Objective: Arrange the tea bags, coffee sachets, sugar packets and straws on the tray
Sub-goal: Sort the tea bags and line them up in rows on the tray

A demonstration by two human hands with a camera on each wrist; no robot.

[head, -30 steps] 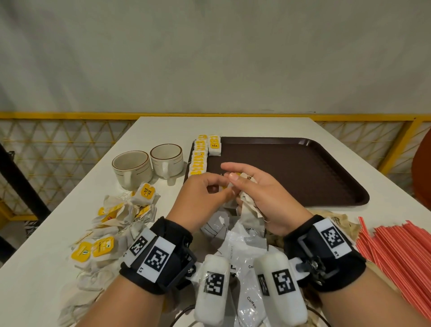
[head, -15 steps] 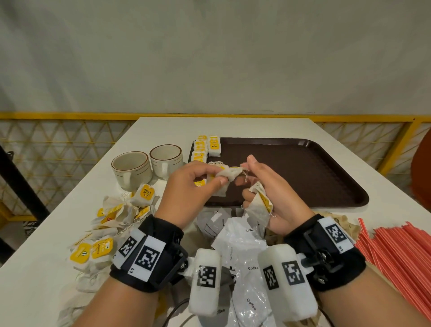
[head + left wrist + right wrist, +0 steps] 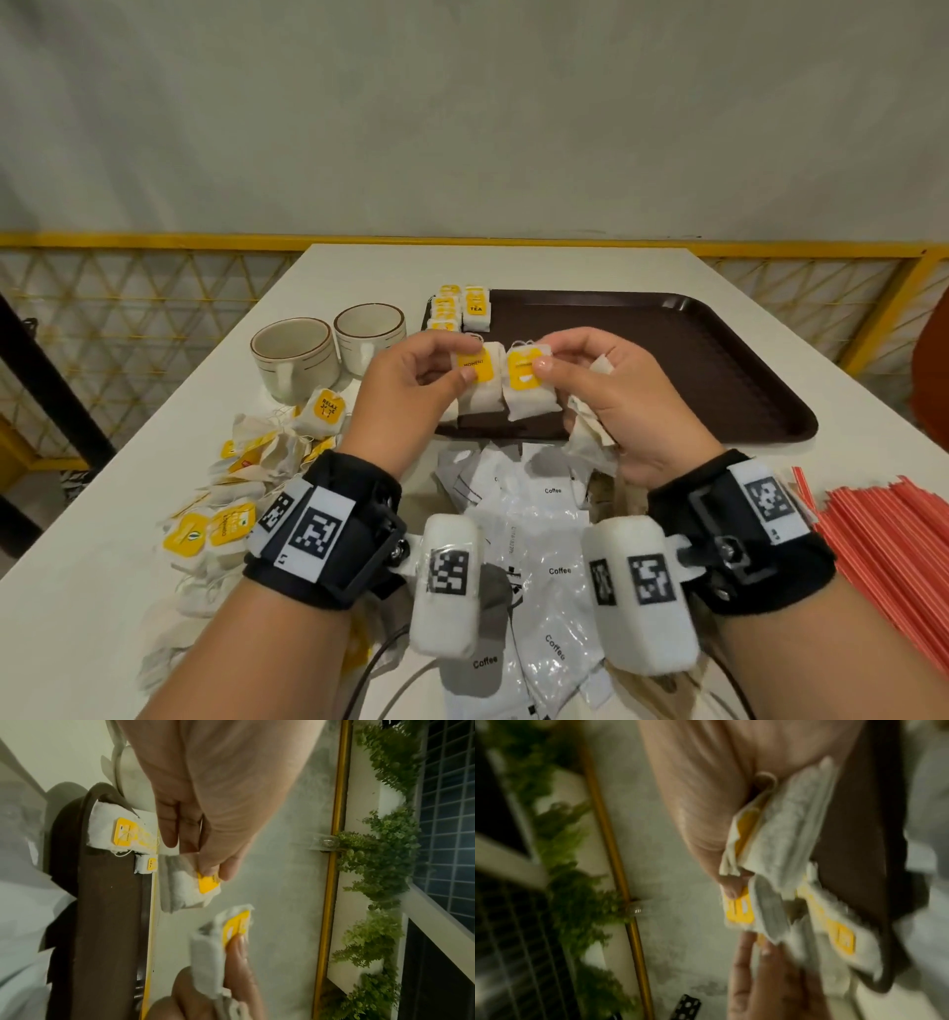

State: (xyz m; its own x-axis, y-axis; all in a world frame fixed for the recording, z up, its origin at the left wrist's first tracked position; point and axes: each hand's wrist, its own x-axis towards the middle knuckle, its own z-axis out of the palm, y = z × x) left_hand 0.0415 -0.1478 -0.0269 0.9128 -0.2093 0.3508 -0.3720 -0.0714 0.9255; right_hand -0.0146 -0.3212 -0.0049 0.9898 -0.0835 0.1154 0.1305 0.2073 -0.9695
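Since half a second ago both hands have drawn apart, each now showing a tea bag face-on above the near left of the tray [image 3: 719, 370]. Left to right on the table [image 3: 102, 591]: loose tea bags [image 3: 246, 462] in a heap, too jumbled and overlapped to count; two cups [image 3: 328, 349] side by side, just left of the tray. Left hand [image 3: 411, 395] pinches one tea bag [image 3: 480, 380] by its yellow tag, thumb and forefinger closed on it, other fingers curled. Right hand [image 3: 611, 390] pinches a second tea bag [image 3: 529, 385] the same way; its lower fingers curl round more crumpled bags [image 3: 590, 431], number unclear, mostly hidden in the palm. Right wrist view too blurred to settle it. Arranged tea bags [image 3: 462, 308] lie in the tray's far left corner, in two columns; the hands cover their near end, so no count. Coffee sachets [image 3: 539, 539] are piled below the hands, partly hidden by the wrist cameras, uncounted. Red straws [image 3: 893, 555] lie in a bundle at far right, cut off by the edge of view.
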